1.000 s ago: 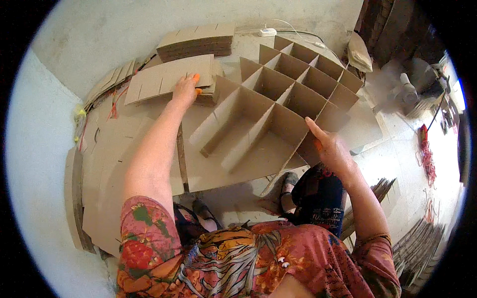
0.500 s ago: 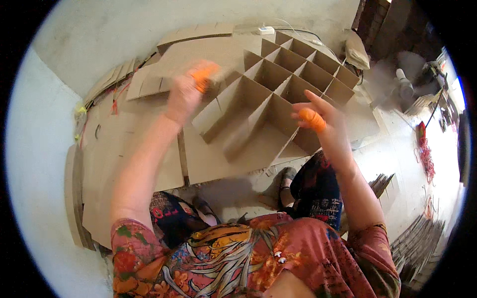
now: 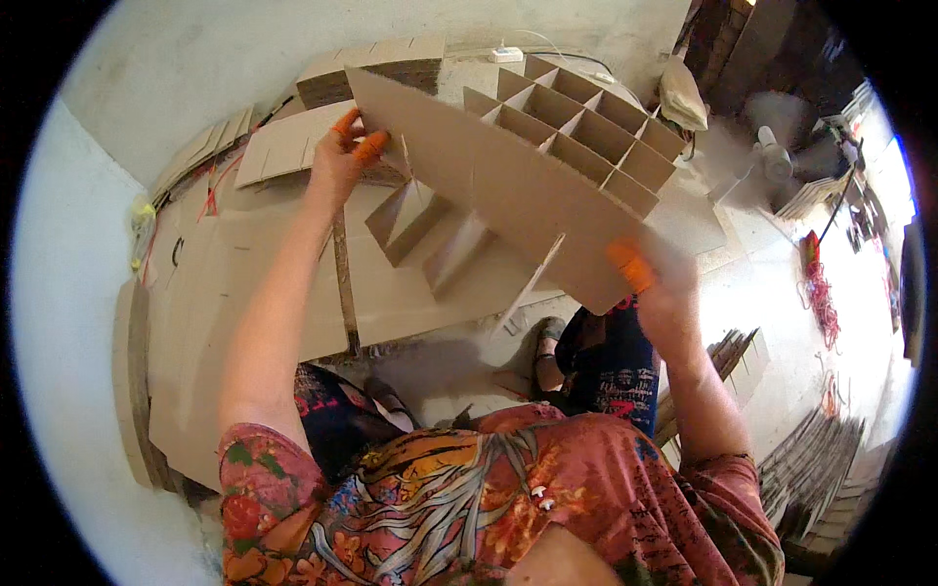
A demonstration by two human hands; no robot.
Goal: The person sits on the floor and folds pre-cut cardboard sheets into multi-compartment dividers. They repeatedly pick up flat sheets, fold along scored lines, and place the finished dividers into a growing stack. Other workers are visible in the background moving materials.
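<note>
A long, flat cardboard strip (image 3: 498, 186) is held up slantwise, its left end higher than its right. My left hand (image 3: 342, 161) grips its upper left end, with orange covers on the fingers. At the lower right end my right hand (image 3: 666, 298), slightly blurred, pinches the strip; orange wrapping shows on a finger. Behind and under the strip stands a cardboard divider grid (image 3: 604, 132) of interlocked pieces with square cells. Its nearer panels stick out below the strip, and the strip hides the middle of the grid.
A stack of slotted cardboard strips (image 3: 376, 68) lies at the back, with more slotted pieces (image 3: 283, 146) before it. Flat cardboard (image 3: 244, 273) covers the work surface. A white power strip (image 3: 505, 54) lies by the wall. A fan (image 3: 772, 156) and red cords (image 3: 819, 293) are at the right.
Half a second ago both hands were above the grid, without this strip visible between them. Now the strip spans both hands, held over the grid. The view has shifted slightly.
</note>
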